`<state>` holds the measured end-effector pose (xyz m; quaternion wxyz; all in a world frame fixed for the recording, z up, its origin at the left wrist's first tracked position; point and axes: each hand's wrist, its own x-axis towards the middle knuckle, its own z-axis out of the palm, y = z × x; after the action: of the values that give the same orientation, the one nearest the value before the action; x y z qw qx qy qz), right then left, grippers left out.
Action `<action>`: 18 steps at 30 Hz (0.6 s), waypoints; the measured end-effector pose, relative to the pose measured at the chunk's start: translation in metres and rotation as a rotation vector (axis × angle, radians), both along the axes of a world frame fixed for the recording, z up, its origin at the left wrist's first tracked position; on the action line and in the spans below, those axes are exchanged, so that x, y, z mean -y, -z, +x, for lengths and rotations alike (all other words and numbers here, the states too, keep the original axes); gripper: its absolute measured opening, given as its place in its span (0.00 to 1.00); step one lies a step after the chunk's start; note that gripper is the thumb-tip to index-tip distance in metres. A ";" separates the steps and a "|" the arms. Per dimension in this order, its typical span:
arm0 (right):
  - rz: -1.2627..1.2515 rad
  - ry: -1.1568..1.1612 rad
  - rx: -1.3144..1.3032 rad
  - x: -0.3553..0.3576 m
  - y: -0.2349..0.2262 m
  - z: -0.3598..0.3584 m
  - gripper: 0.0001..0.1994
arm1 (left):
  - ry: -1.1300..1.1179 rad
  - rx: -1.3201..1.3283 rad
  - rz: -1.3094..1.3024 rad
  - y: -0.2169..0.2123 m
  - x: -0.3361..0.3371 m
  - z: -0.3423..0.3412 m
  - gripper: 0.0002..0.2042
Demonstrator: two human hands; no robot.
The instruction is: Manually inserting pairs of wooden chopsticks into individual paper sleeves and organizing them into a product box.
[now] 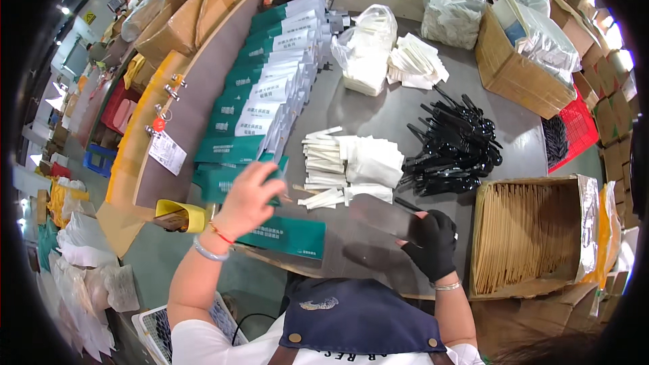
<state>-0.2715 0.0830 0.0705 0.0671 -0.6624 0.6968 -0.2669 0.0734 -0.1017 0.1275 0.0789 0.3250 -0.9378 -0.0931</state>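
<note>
A clear plastic sleeve (378, 220) sits pinched in the right hand (433, 243), which wears a black glove and closes its fingers on the sleeve's near edge, holding it just above the grey table (378, 111). The bare left hand (250, 196) hangs with fingers loosely spread and nothing in them, over the near end of a row of green and white packets (263, 88); one green packet (284, 235) lies flat just below and to the right of that hand.

Between the two hands, a little farther out, lies a stack of white napkins and paper-wrapped sticks (348, 165). Beyond the gloved hand spreads a heap of black plastic cutlery (456, 145), and to its right stands an open box of brown paper envelopes (527, 233).

The thin sleeve looks slippery, so a glove grip on one edge alone could let it slide out or fold shut. The left hand, blurred in motion, could also nudge the overlapped packets out of line
</note>
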 end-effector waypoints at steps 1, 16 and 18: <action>-0.008 0.044 0.030 -0.001 0.004 -0.004 0.30 | -0.098 -0.056 -0.046 0.007 0.009 0.016 0.34; 0.111 0.206 0.036 -0.001 0.014 -0.013 0.31 | -0.719 0.055 0.109 0.126 0.190 -0.030 0.70; 0.173 0.245 0.008 -0.004 0.027 -0.015 0.32 | -0.699 -0.014 0.065 0.123 0.225 -0.049 0.68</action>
<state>-0.2863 0.0872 0.0430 0.0936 -0.5632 0.7923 -0.2149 0.0246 -0.3264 0.0043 0.1023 0.6279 -0.7660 -0.0925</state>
